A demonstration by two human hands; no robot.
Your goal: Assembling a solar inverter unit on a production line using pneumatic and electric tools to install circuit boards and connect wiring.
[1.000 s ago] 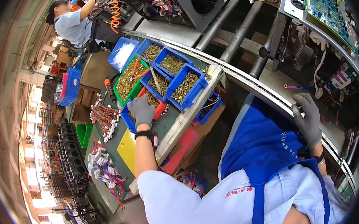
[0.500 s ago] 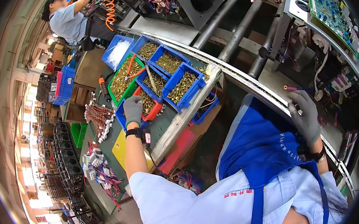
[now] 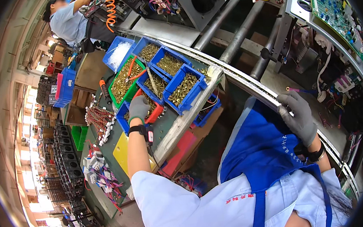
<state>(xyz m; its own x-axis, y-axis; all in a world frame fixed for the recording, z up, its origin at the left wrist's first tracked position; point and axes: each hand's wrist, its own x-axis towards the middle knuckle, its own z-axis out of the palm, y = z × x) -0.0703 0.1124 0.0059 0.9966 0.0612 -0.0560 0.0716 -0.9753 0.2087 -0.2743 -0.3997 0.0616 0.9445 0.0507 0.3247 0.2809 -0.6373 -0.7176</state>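
My left hand [image 3: 139,108], in a grey glove, reaches down at the red bin [image 3: 157,112] of small brass-coloured fasteners, beside a blue bin [image 3: 122,117]. Its fingertips are hidden among the bins, so I cannot tell whether they grip anything. Over the metal rail on the right is my right hand [image 3: 298,119], also gloved. Its fingers are loosely bent, with a gap to the thumb, and I see nothing held. Around the left hand stand a green bin [image 3: 114,95] and several blue bins [image 3: 186,106] of brass-coloured screws and fittings. Orange-handled pliers [image 3: 136,76] lie on the bins.
An orange-and-black screwdriver [image 3: 104,89], wire bundles [image 3: 101,120] and a yellow sheet [image 3: 127,151] lie on the green bench. Metal rollers [image 3: 243,29] carry open equipment housings; a circuit board [image 3: 336,20] stands at the right. Another person [image 3: 70,22] works at the far left.
My left hand has shifted slightly right and nearer, from the blue bin toward the red one. The right hand has moved left along the rail, its fingers turning more to the left.
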